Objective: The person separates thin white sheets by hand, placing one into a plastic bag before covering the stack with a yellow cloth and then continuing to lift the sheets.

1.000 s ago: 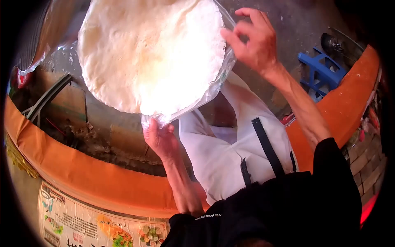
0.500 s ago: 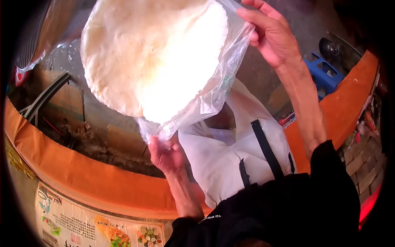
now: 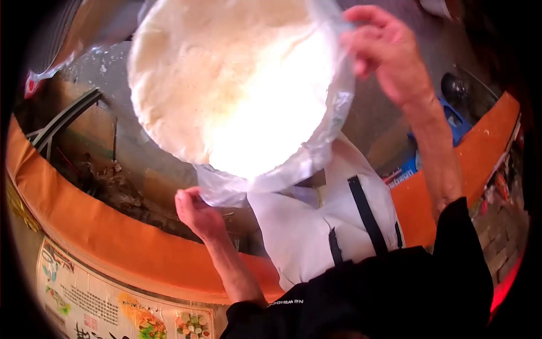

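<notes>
A large, pale round flatbread (image 3: 186,96) lies in a clear plastic bag (image 3: 333,130), and glare whitens its right part. My right hand (image 3: 389,53) is at the bag's upper right edge, its fingers curled and closed on the plastic, slightly blurred. At the lower left, my left hand (image 3: 197,214) has its fingers bent closed at the bag's bottom corner, pinching the film. The flatbread's upper edge runs out of the frame.
An orange counter edge (image 3: 141,243) curves around in front of my white-clad legs (image 3: 316,226). A blue plastic stool (image 3: 457,124) and a dark shoe (image 3: 453,87) are at the right. A dark metal bracket (image 3: 68,118) stands at the left, above a printed food poster (image 3: 113,305).
The bagged flatbread has shifted to the right and slightly down. My left hand has moved left and my right hand right, and the bag's lower edge looks more spread out.
</notes>
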A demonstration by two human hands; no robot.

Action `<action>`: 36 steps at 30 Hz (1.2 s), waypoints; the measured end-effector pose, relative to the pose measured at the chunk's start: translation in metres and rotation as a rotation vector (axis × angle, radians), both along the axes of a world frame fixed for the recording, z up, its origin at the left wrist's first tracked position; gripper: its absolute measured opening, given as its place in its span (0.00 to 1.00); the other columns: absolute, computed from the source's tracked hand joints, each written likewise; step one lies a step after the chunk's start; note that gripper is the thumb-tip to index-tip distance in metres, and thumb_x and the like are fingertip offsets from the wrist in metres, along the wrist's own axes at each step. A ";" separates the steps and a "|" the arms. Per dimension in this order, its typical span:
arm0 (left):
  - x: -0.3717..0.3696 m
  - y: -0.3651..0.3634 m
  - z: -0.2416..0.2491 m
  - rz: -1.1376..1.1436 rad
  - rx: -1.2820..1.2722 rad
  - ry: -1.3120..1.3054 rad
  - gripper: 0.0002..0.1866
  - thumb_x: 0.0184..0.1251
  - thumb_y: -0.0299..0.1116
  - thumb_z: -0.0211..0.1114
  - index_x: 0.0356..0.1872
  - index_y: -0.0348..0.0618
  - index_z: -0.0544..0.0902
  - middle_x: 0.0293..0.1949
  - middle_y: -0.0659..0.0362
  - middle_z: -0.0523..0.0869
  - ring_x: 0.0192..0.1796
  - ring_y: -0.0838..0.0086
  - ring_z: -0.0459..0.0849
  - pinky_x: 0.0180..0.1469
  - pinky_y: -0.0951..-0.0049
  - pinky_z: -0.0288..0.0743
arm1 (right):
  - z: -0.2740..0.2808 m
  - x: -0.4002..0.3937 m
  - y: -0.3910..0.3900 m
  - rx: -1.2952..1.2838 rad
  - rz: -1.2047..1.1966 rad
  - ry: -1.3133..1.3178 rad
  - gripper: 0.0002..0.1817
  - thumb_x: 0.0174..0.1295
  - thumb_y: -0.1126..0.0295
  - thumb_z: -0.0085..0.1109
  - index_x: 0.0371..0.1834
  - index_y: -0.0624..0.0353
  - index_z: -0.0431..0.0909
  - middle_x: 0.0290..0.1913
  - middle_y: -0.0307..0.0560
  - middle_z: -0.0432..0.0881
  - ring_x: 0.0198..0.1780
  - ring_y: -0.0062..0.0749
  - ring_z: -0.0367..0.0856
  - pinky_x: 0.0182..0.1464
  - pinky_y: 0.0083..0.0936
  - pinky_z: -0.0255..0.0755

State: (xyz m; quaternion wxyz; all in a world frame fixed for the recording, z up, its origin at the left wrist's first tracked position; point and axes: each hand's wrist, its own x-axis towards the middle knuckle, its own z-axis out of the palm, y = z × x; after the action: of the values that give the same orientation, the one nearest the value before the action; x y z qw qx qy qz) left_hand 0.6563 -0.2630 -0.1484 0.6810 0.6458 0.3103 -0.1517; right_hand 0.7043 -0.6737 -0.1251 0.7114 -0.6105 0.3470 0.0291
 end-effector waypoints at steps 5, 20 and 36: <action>0.065 0.030 -0.063 0.117 0.069 0.208 0.22 0.75 0.49 0.54 0.54 0.39 0.76 0.44 0.55 0.82 0.48 0.66 0.82 0.55 0.66 0.76 | -0.069 0.051 -0.063 -0.258 -0.053 0.076 0.10 0.63 0.63 0.63 0.39 0.58 0.79 0.24 0.34 0.78 0.22 0.13 0.72 0.21 0.14 0.64; 0.131 0.044 -0.089 0.064 0.022 -0.253 0.07 0.75 0.31 0.57 0.35 0.42 0.78 0.26 0.65 0.76 0.28 0.80 0.74 0.33 0.79 0.74 | -0.052 0.098 -0.025 -0.468 0.359 -0.220 0.09 0.64 0.68 0.64 0.44 0.60 0.83 0.30 0.29 0.81 0.31 0.08 0.73 0.32 0.10 0.66; 0.078 0.067 0.047 -0.101 0.388 -0.145 0.21 0.71 0.30 0.61 0.62 0.35 0.73 0.41 0.60 0.81 0.41 0.77 0.82 0.38 0.79 0.77 | 0.008 0.024 0.086 -1.297 0.776 -0.260 0.40 0.44 0.63 0.74 0.64 0.60 0.71 0.58 0.64 0.72 0.59 0.59 0.70 0.58 0.49 0.68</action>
State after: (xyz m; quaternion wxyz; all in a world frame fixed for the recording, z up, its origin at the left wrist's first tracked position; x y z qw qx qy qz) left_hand 0.7340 -0.1957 -0.1017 0.5558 0.7888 0.2513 -0.0761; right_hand 0.7288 -0.5875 -0.1167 0.1846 -0.9823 -0.0312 -0.0045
